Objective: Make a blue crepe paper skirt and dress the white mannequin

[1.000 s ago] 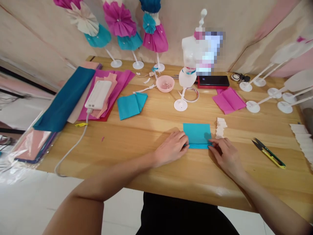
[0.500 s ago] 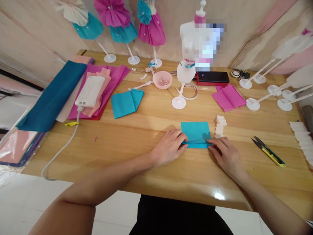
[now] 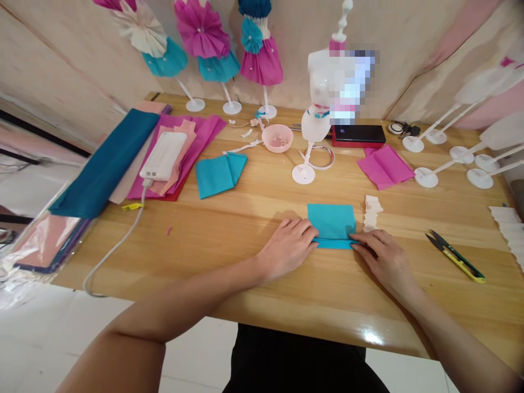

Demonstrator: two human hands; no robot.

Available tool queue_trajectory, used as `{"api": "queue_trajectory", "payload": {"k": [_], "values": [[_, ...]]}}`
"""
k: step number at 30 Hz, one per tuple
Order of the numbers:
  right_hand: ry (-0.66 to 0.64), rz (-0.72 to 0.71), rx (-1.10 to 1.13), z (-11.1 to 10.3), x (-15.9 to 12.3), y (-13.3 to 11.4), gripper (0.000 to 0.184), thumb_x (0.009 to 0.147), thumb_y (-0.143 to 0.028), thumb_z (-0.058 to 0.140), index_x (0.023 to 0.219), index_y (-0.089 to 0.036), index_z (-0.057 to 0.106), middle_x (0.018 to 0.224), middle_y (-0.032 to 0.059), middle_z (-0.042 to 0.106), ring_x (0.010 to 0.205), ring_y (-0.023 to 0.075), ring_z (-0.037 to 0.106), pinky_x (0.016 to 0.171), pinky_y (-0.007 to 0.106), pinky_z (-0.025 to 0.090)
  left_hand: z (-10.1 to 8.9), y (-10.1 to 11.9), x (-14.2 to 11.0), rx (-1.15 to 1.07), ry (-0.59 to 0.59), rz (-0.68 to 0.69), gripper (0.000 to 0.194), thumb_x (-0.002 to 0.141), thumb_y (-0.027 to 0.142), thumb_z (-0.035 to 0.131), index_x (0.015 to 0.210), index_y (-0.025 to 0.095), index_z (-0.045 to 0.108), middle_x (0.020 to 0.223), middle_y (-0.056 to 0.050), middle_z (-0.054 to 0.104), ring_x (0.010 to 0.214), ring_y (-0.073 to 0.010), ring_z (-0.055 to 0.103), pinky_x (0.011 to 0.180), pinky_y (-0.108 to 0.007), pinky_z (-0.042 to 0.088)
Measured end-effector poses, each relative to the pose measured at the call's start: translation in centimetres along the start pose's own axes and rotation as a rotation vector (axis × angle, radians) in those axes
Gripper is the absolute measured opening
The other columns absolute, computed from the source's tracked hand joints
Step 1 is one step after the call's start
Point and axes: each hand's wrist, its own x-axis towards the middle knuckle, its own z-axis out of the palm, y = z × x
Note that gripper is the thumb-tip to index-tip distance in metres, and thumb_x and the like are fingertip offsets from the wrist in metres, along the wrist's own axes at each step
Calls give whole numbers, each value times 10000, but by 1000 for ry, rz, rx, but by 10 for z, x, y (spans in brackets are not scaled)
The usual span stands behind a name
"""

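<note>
A piece of turquoise crepe paper [image 3: 331, 219] lies flat on the table, with a narrow fold along its near edge. My left hand [image 3: 289, 245] pinches the left end of that fold between thumb and fingers. At the fold's right end, my right hand [image 3: 380, 252] is closed on the paper in the same way. Just beyond my right hand lies a crinkled white strip [image 3: 371, 213]. Thread snips [image 3: 456, 256] with yellow and green handles rest farther right.
A white mannequin [image 3: 317, 123] stands behind the paper, near a pink bowl [image 3: 277, 138] of small beads. Folded turquoise paper [image 3: 219, 176] and magenta paper [image 3: 387, 165] lie on either side. A white power bank [image 3: 164, 156] with a cable tops stacked sheets at left; bare mannequin stands [image 3: 426, 177] are at right.
The whole view has shifted slightly, so things sit a little further right. Both hands keep their pinch on the folded edge of the turquoise paper, with little visible difference in the fold.
</note>
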Motion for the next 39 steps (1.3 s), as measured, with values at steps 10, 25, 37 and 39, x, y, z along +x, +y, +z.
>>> {"api": "queue_trajectory", "payload": {"k": [10,25,37,39], "values": [[1,40,24,-1,2,-1,106,905,-255,590,1004,-247,626,903,49,631,863,222,594,758,389,492,3,2,0,98,30,43,243,984,306,375,997,177,581,1012,-62,599,969,-223,533,844,-373,361],[51,-33,27,-3,3,-7,95,894,-182,587,977,-225,597,1044,80,593,985,225,572,847,388,497,0,-5,4,-182,36,-48,168,942,331,487,988,202,584,1024,-45,598,1007,-198,522,873,-354,391],[-1,-69,-35,-2,1,-5,246,898,-205,595,1141,-239,608,973,65,654,896,226,570,793,402,481,6,-5,4,111,100,132,200,950,141,373,888,171,560,900,-37,639,927,-179,557,889,-357,347],[2,-78,-39,-1,0,-5,191,899,-199,591,1079,-240,639,952,61,648,882,218,566,786,394,474,7,-5,3,139,122,159,205,947,120,367,891,173,557,924,-32,642,941,-171,559,898,-353,341]]}}
